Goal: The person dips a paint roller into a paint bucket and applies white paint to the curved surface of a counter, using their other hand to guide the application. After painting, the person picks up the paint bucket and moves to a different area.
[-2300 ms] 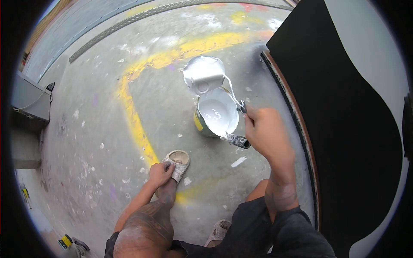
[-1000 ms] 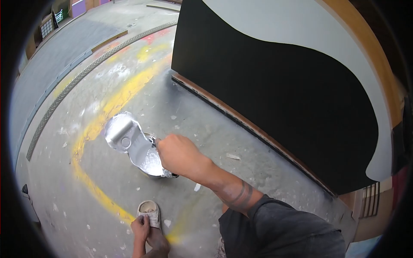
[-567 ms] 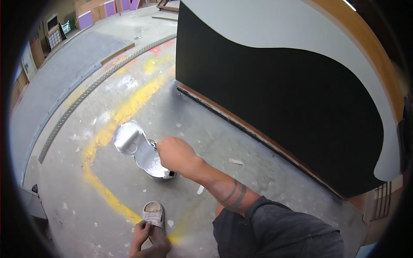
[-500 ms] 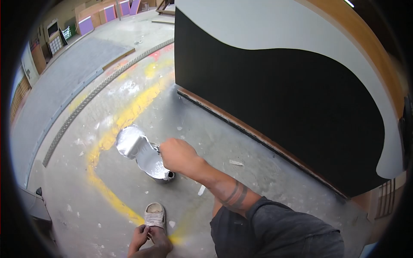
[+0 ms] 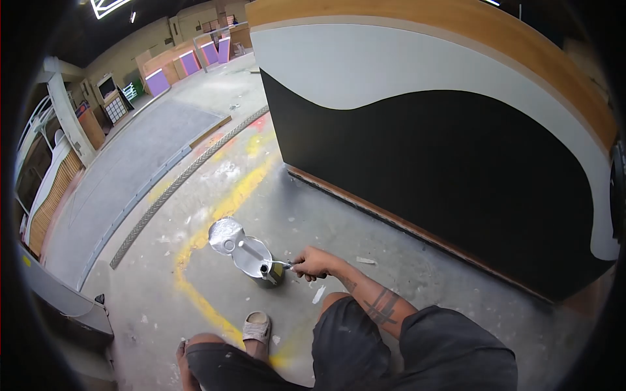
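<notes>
My right hand [image 5: 313, 264] is closed around the thin handle of what looks like a small paint roller [image 5: 254, 253]. The pale roller end lies over the mouth of an open paint can [image 5: 268, 279], its dark hollow end facing me. Whitish-silver paint coats the can's inside. Joined to the can's far left side is a round, paint-smeared lid [image 5: 225, 233]. My left hand [image 5: 185, 366] hangs beside my left knee at the bottom edge, its fingers mostly hidden. Nothing can be made out in it.
A large panel [image 5: 430, 176], black with a wavy light-grey band and wooden top, stands at the right. Yellow paint [image 5: 195, 300] marks the concrete floor. A metal strip [image 5: 176, 189] curves along the left. My sandalled foot [image 5: 257, 328] is near the can.
The view has tilted up and shifted left. My right hand has drawn back to the can's right side, showing the handle. My left hand has left the foot for the knee's outer side.
</notes>
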Tool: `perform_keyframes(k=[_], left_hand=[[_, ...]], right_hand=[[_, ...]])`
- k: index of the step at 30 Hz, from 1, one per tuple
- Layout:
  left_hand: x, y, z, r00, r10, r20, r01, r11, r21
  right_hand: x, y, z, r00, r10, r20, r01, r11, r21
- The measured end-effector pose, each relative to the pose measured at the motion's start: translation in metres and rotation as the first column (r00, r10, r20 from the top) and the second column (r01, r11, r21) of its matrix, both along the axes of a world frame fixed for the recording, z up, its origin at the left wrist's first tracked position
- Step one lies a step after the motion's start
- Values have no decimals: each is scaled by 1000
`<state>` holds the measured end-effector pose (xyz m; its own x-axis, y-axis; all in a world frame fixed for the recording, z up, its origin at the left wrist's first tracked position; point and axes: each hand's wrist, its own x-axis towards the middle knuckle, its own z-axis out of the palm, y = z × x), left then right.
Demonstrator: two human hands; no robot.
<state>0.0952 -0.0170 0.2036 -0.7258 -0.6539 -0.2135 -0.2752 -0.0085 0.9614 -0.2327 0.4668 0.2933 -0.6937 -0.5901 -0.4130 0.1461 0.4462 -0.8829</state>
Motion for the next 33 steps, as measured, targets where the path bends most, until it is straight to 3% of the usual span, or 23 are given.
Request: perform_keyframes(k=[2,3,8,10,12,14,15,16,18,20,22,23,25,26,30,31,32,33], left_hand=[[1,6,20,989,134,-68,-137,990,-33],[-3,19,46,1000,-20,-6,20,996,-83],[-24,89,121,990,40,-136,-40,999,3],[-28,102,142,949,5,-314,-3,1000,6],[-31,129,170,942,57,-330,-55,998,15],[-29,146,192,881,93,-464,-90,996,29],[-23,155,201,852,42,-521,-18,999,50],[-18,167,209,852,35,-523,-12,999,47],[-12,198,221,866,-200,-458,130,975,-180],[-14,234,223,894,-301,-332,199,930,-309],[-15,267,219,885,-411,-220,329,884,-332],[-17,280,221,862,-477,-169,434,869,-238],[-30,300,224,732,-674,-101,618,718,-319],[-39,300,207,629,-769,-109,651,599,-466],[-60,325,161,283,-959,13,855,247,-456],[-65,331,147,211,-975,73,795,128,-592],[-69,338,136,116,-954,278,729,-108,-676],[-74,343,126,62,-944,324,675,-200,-710]], right_hand=[[2,1,-17,1000,-10,11,10,999,-41],[2,2,-25,1000,-9,12,10,998,-66],[6,10,-37,1000,3,1,-3,998,-59],[14,16,-28,1000,-14,26,15,999,-40],[18,16,-38,999,-38,30,40,996,-74],[21,17,-45,998,-66,23,68,992,-110],[21,17,-46,998,-67,14,68,990,-125],[20,16,-48,998,-66,5,66,988,-140],[16,16,-50,999,-44,-3,43,989,-142],[17,13,-56,1000,-20,9,21,991,-134],[12,15,-51,1000,-24,18,25,997,-70],[11,17,-45,1000,-11,14,12,998,-62],[4,18,-39,1000,-3,-16,2,997,-79],[2,13,-39,999,9,-46,-14,994,-108],[-4,9,22,986,68,-149,-72,997,-20],[-3,7,41,977,89,-193,-88,996,14],[-2,6,55,966,106,-236,-98,994,45],[-2,5,62,946,117,-304,-111,993,38]])
